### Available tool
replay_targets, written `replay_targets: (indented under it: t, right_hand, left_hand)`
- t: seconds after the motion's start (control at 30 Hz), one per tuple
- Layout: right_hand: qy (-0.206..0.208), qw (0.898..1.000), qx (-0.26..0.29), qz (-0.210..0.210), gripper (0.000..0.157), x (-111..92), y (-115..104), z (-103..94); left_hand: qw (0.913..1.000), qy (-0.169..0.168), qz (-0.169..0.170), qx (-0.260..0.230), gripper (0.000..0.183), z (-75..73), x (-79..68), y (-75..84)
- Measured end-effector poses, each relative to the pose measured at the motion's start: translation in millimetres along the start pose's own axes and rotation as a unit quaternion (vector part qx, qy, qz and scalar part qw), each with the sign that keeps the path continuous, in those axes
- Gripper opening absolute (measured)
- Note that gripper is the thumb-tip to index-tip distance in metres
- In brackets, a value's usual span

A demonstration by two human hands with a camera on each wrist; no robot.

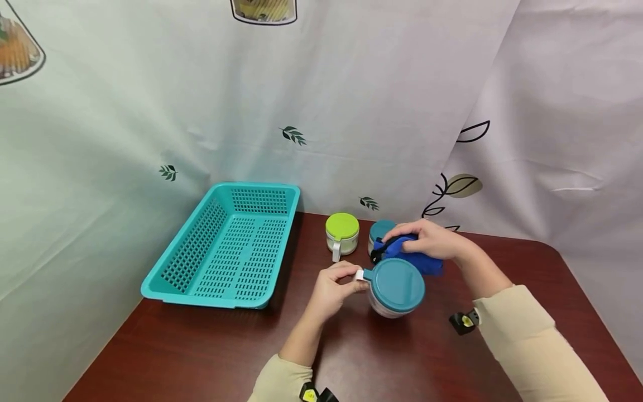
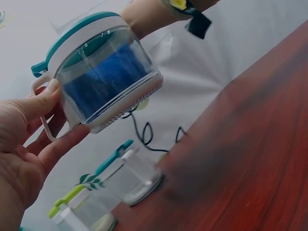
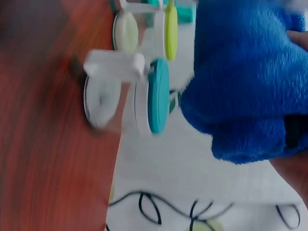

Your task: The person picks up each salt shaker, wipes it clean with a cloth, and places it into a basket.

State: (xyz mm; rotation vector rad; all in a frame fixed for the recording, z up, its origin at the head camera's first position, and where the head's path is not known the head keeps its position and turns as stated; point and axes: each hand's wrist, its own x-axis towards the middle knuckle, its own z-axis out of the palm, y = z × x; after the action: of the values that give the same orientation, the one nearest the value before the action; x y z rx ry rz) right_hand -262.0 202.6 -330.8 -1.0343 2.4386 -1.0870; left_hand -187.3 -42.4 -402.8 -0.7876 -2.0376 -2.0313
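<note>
My left hand (image 1: 331, 290) grips the white handle of a clear glass jar with a teal lid (image 1: 399, 286). In the left wrist view this jar (image 2: 108, 72) is tilted and held above the table, its base ridged. My right hand (image 1: 432, 239) holds a bunched, fuzzy blue cloth (image 1: 424, 262) just behind the jar in the head view. Blue shows through the jar's glass. A dark band shows on the cloth (image 3: 250, 82) in the right wrist view. A second teal-lidded jar (image 3: 158, 96) stands on the table, partly hidden by the right hand in the head view.
A green-lidded jar (image 1: 342, 228) with a white handle stands near the back edge. To the left sits a turquoise perforated basket (image 1: 150, 287). The dark red wooden table (image 1: 392, 363) backs onto a pale printed curtain (image 1: 382, 111).
</note>
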Motion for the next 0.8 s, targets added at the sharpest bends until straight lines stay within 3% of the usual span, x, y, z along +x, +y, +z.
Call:
replay_targets:
  t: [0.2,0.47,0.63,0.8]
  right_hand:
    - [-0.026,1.0,0.005,-0.006,0.032,5,-4,10.7]
    - [0.093,0.993,0.003,0.075,0.03,-17,-2,12.0]
    - [0.174,0.979,0.012,0.104,0.026,-6,-6,22.1]
    - [0.175,0.978,0.034,0.107,0.027,6,-6,28.4]
  left_hand:
    - [0.9993,-0.035,0.009,-0.014,0.021,0.3,-1.1,-1.4]
    - [0.9977,0.062,-0.027,0.007,0.022,-21.6,0.7,1.3]
    - [0.9986,0.034,-0.04,0.009,0.024,-19.7,6.2,4.7]
    - [0.9991,-0.013,-0.039,0.002,0.023,-14.0,4.6,5.8]
